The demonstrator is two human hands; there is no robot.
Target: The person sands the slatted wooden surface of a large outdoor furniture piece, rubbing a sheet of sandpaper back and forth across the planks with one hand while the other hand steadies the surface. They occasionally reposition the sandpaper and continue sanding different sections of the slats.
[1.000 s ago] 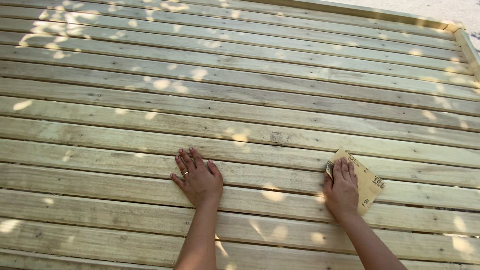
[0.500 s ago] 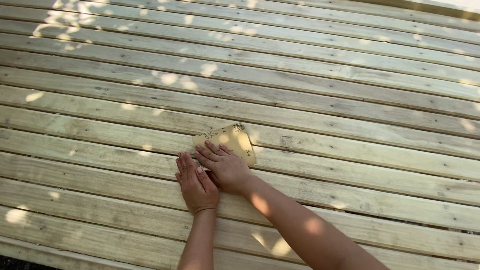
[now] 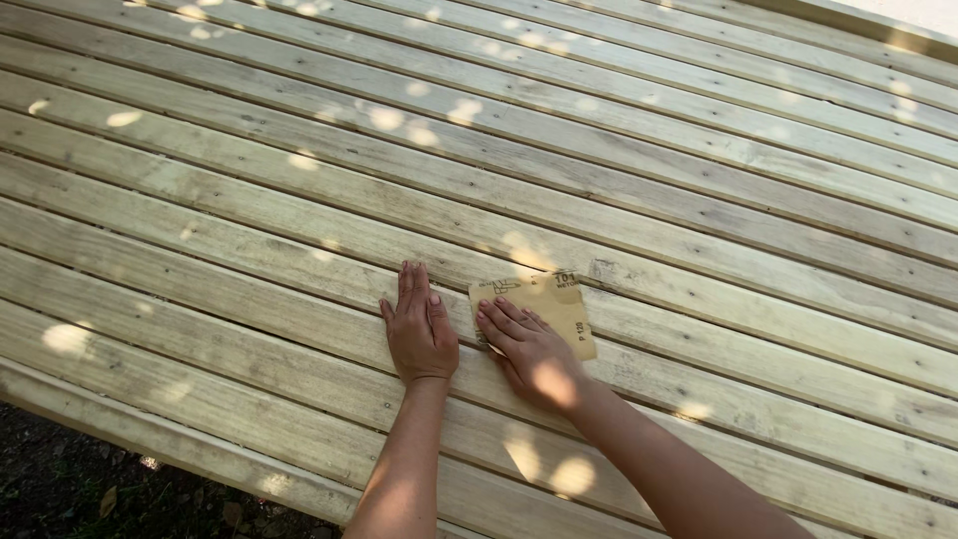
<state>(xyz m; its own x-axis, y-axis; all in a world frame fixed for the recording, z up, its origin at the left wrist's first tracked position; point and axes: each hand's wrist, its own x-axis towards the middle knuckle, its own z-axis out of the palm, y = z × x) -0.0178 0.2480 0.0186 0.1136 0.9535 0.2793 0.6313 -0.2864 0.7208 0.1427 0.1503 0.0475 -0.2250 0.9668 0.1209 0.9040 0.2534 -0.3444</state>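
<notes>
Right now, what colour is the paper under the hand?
Tan-yellow sandpaper with dark print, under the right hand; head view.

Left hand (image 3: 421,334) flat on a pale wooden slatted deck (image 3: 699,180), right hand (image 3: 529,349) just beside it pressing a tan sheet of sandpaper (image 3: 547,301) onto the boards, dappled sunlight around both hands

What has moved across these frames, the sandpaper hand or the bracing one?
The right hand slid the sandpaper leftward along the boards, from far out on the right to close beside the left hand. It kept the sheet pressed flat under its fingers throughout. The left hand stayed palm down on the wooden deck.
</notes>
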